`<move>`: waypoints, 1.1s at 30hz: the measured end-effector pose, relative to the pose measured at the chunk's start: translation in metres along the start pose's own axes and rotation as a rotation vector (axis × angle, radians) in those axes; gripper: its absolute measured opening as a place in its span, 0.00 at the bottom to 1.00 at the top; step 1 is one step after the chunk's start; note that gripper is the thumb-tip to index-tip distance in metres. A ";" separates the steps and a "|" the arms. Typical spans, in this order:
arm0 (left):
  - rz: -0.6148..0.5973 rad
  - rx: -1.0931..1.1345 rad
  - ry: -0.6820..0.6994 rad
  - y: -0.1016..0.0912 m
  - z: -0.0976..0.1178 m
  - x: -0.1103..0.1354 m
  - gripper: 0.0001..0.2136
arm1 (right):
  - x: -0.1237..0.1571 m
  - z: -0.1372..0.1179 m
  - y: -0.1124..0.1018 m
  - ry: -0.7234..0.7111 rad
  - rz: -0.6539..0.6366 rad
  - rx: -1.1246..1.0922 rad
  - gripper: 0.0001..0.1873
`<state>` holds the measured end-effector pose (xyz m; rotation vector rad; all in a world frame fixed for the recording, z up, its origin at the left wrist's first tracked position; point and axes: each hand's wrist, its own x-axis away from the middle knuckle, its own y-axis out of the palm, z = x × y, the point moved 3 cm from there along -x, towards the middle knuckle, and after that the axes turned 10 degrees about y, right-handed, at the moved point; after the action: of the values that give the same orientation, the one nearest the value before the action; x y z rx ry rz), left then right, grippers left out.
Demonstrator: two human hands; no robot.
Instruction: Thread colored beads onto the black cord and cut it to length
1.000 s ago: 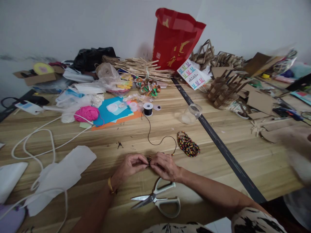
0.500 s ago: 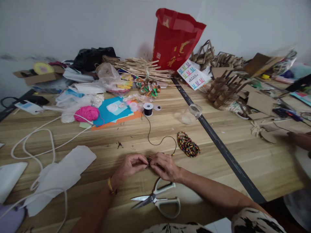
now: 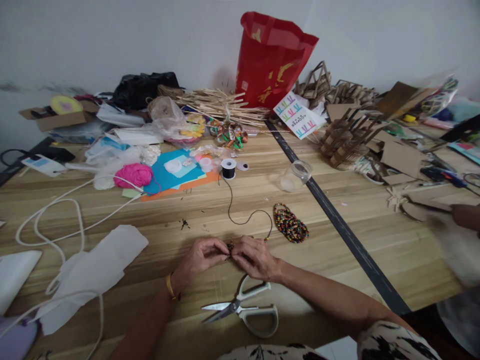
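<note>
My left hand (image 3: 205, 256) and my right hand (image 3: 255, 256) meet over the table, fingertips pinched from both sides on a small beaded strand (image 3: 230, 248). Fingers cover most of the strand. Black cord (image 3: 245, 222) curves from a white-rimmed spool (image 3: 228, 169) to a few beads beside my right hand. Right of that hand lies a coil of multicoloured beads (image 3: 290, 223). White-handled scissors (image 3: 243, 306) rest with blades parted, just below my hands. Short black cord scraps (image 3: 184, 224) lie up and left of my left hand.
A clear jar (image 3: 296, 176) stands beyond the bead coil, near a dark strip (image 3: 337, 242) across the table. White cable (image 3: 80, 220) and white paper (image 3: 97, 275) lie left. Pink yarn (image 3: 134, 175), a red bag (image 3: 273, 60) and small baskets (image 3: 343, 145) stand behind. Another person's hand (image 3: 465, 217) is far right.
Both my hands keep nearly the same place and grip on the beaded strand. At the far right, the other person's hand and arm have shifted.
</note>
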<state>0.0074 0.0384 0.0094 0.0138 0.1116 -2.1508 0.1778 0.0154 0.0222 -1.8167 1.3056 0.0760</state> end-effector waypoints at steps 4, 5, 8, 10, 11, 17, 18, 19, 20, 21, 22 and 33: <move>-0.012 -0.002 0.005 0.001 0.002 0.000 0.07 | 0.000 0.000 0.000 0.004 0.000 0.006 0.05; -0.014 0.000 0.007 0.002 0.002 -0.001 0.07 | 0.000 0.000 0.001 0.005 0.001 0.007 0.05; -0.010 0.002 0.014 0.001 0.003 -0.001 0.08 | 0.000 0.000 0.001 0.005 0.007 0.007 0.05; -0.010 0.002 0.013 0.002 0.003 -0.001 0.07 | 0.001 0.001 0.001 0.002 0.011 0.002 0.05; -0.013 0.000 0.011 0.002 0.003 -0.001 0.07 | 0.001 0.001 0.001 0.000 0.010 0.000 0.05; -0.020 -0.020 0.007 0.003 0.004 -0.001 0.06 | 0.001 0.001 0.001 0.005 0.005 0.003 0.05; -0.019 -0.020 0.006 0.003 0.004 -0.001 0.06 | 0.001 0.001 0.001 0.008 0.003 0.004 0.05; -0.017 -0.021 0.007 0.003 0.004 -0.001 0.06 | 0.002 0.001 0.002 0.011 0.000 0.007 0.05; -0.014 -0.023 0.007 0.003 0.003 -0.001 0.06 | 0.002 0.001 0.002 0.012 -0.003 0.011 0.05; -0.013 -0.025 0.007 0.003 0.003 -0.001 0.06 | 0.002 0.002 0.002 0.013 -0.007 0.015 0.05; -0.011 -0.026 0.007 0.003 0.003 -0.001 0.07 | 0.002 0.002 0.002 0.012 -0.008 0.018 0.05; -0.017 -0.025 0.017 0.003 0.002 -0.001 0.07 | 0.002 0.002 0.002 0.006 -0.010 0.020 0.04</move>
<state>0.0108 0.0372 0.0115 0.0168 0.1492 -2.1666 0.1777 0.0151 0.0185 -1.8078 1.2967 0.0513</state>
